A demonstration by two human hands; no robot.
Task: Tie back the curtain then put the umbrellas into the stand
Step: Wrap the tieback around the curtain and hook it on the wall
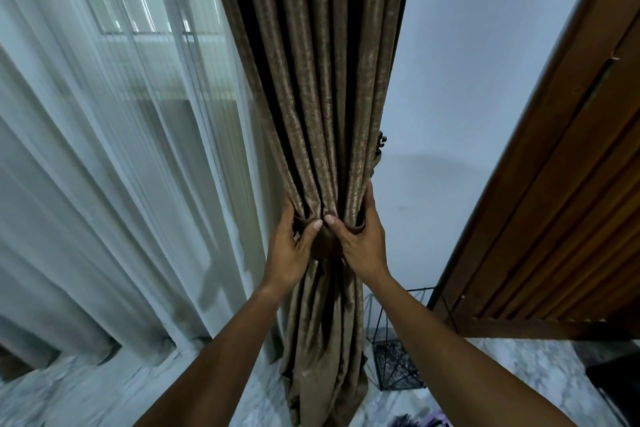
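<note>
My left hand (289, 246) and right hand (362, 239) were both closed around the tieback (325, 243) cinching the gathered brown curtain (322, 114). The tying looked nearly finished. Below my right hand the wire stand (394, 364) held no umbrellas, so that step remained.

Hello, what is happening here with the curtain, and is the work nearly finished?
A person is tying back the brown curtain. The left hand and the right hand both grip the brown tieback band that wraps the gathered folds. The black wire umbrella stand on the floor by the wooden door looks empty, so the umbrella step is not yet done.
</note>
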